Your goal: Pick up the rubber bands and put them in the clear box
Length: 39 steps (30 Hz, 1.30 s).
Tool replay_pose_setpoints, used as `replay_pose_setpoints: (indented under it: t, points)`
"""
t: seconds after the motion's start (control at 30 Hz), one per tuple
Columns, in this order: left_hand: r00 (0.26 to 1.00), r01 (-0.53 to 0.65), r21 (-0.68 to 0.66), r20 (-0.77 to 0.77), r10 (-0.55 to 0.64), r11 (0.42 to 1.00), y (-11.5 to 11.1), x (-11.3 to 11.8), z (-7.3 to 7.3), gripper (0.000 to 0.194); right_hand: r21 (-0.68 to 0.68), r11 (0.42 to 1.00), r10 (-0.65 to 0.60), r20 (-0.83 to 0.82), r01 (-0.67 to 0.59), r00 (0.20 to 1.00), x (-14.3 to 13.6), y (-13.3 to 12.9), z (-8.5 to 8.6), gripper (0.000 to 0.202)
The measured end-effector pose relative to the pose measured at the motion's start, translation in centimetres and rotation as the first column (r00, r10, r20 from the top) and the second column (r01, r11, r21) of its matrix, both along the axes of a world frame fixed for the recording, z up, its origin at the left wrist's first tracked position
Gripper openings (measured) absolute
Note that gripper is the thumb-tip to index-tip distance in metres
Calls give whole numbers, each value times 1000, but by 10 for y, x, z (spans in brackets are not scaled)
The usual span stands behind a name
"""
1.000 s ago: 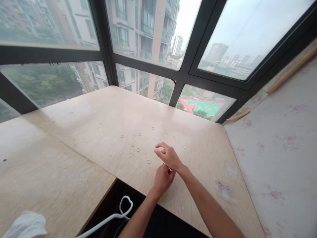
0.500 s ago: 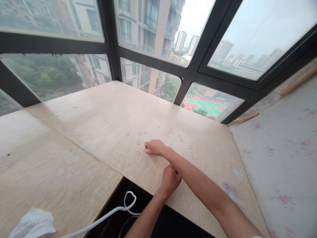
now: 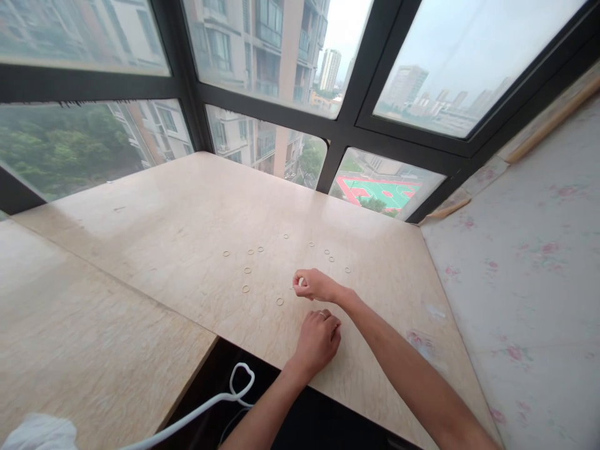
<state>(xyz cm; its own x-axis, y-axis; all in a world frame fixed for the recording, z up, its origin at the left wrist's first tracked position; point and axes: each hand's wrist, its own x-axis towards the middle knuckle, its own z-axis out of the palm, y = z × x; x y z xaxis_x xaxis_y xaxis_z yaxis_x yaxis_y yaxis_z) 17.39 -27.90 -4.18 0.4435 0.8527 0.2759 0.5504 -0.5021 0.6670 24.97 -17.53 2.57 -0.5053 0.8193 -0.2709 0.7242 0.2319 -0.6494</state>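
Observation:
My right hand (image 3: 315, 285) hovers just above the pale marble-patterned ledge, thumb and index finger pinched. A thin bit pokes out at the fingertips, apparently one of the small rings seen edge-on. Nearer to me, my left hand (image 3: 319, 337) rests low over the ledge with its fingers curled. What it may hold is hidden; a band shows around one finger. To the left of the hands lie a thin ring (image 3: 280, 302), another ring (image 3: 246, 289) and several more. Beyond my right hand, a ring (image 3: 347, 270) lies at the right end of a scattered group.
Dark-framed windows (image 3: 344, 125) border the ledge (image 3: 154, 219) at the back. A floral-papered wall (image 3: 515, 300) stands on the right. A white cable (image 3: 187, 422) loops over the dark gap at the front, and white tissue (image 3: 42, 432) lies at lower left.
My right hand has drawn back to the right, away from the left-hand rings. My left hand has come out from under the right forearm. The view has shifted slightly right.

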Motion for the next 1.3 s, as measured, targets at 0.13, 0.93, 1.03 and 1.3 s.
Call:
replay_pose_setpoints:
  t: [0.13,0.93,1.03,1.3]
  points:
    - [998,-14,3,-66,14,1000,-5,4,0,14,-94,991,-109,-204,91,973,32,-17,3,6]
    - [999,-3,14,42,3,1000,2,-2,-4,17,-49,364,-867,-381,930,319,192,-212,-1,27]
    - [997,-33,12,67,32,999,2,-3,-3,19,-12,308,-877,-390,951,280,195,-217,-1,28]
    - [990,-88,-29,104,90,996,2,0,8,22,247,460,-870,-68,853,489,202,-213,-6,22]
